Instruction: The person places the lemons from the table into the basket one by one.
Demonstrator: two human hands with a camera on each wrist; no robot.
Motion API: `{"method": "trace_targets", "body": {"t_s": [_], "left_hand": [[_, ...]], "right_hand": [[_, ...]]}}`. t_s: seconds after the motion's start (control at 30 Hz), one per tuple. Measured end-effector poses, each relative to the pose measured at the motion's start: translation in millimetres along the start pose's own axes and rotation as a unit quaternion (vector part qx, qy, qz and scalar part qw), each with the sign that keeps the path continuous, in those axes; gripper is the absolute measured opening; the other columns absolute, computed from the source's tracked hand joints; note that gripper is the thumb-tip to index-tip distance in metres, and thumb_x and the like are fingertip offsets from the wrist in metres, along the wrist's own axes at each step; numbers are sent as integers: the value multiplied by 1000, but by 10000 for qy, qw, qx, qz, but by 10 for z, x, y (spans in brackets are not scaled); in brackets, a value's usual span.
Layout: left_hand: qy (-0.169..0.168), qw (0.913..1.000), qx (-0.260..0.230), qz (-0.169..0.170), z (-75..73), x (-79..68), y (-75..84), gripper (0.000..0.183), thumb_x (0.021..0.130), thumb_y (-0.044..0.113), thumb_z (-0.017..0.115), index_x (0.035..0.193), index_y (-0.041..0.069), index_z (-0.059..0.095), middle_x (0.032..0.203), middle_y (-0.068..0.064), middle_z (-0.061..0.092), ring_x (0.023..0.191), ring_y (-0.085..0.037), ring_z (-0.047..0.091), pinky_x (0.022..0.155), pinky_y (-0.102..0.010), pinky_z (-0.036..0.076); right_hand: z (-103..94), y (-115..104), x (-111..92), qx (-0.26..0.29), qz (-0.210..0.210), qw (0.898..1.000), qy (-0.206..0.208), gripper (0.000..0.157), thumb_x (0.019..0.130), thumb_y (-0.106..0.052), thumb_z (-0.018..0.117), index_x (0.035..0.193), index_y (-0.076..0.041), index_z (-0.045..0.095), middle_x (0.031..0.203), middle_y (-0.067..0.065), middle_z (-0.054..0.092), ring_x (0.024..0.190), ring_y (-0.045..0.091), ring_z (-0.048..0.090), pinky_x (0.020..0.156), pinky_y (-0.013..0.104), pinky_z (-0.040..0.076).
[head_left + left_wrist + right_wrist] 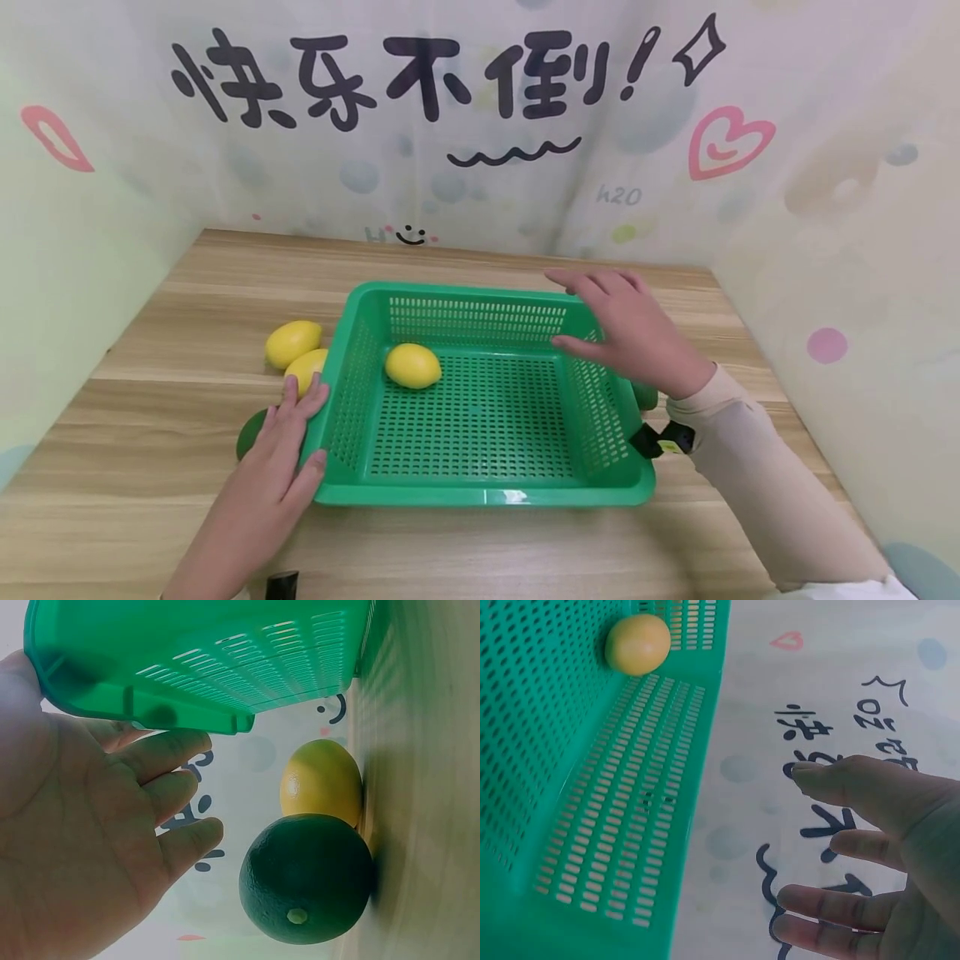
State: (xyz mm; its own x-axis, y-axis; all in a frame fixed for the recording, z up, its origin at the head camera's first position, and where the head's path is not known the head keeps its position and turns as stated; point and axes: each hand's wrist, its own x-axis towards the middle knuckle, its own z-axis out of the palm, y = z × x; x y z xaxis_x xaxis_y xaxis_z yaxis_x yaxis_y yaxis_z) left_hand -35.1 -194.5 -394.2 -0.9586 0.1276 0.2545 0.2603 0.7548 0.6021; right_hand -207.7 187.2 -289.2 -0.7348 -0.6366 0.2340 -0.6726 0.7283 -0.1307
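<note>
A green plastic basket (480, 497) with slotted walls sits on the table, one yellow lemon (413, 366) inside near its back left corner. Along the left rim lies my left hand (273, 462), fingers extended and touching the edge. Below that hand, the left wrist view shows a dark green round fruit (306, 879) with a pale stem spot, and a lemon (322, 782) behind it. My right hand (626, 333) is raised over the basket's back right corner, fingers spread and holding nothing. In the right wrist view its fingers (836, 900) stand apart from the basket wall.
Two lemons (292, 344) lie on the wooden table (187, 367) left of the basket, one partly covered by the rim. Another green thing (645, 396) peeks out at the right side, mostly hidden. A printed cloth wall (480, 200) closes off the back and sides.
</note>
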Motion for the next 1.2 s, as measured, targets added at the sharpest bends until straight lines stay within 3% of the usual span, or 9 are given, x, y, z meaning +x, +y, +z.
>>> {"method": "trace_targets", "body": {"t_s": [0.13,0.53,0.7,1.2], "left_hand": [[-15,10000,-6,-37,-12,-2,-9,63,107,15,50,164,12,25,170,-7,23,159,-25,6,128,-38,6],[-64,9999,-79,-84,-14,3,-1,61,107,16,49,164,10,26,169,-7,25,159,-24,6,128,-32,5],[-99,9998,-103,-103,-12,2,4,61,108,17,48,164,11,25,170,-7,23,159,-24,5,128,-35,4],[-147,9996,-133,-198,-5,1,-9,62,108,18,48,165,13,23,171,-4,20,159,-24,5,128,-44,6]], "right_hand": [[-24,74,-98,16,108,9999,33,78,89,-31,83,154,-10,46,137,15,63,126,36,56,110,63,32],[0,179,-269,-55,168,9997,183,70,91,-20,80,152,-8,48,130,16,66,121,35,58,106,60,34],[36,228,-344,-58,239,9993,277,65,91,-13,78,149,-6,50,125,16,68,120,35,59,107,62,32],[157,346,-579,-7,882,9961,3,56,93,-17,74,144,-2,55,128,19,65,120,38,55,107,65,30]]}}
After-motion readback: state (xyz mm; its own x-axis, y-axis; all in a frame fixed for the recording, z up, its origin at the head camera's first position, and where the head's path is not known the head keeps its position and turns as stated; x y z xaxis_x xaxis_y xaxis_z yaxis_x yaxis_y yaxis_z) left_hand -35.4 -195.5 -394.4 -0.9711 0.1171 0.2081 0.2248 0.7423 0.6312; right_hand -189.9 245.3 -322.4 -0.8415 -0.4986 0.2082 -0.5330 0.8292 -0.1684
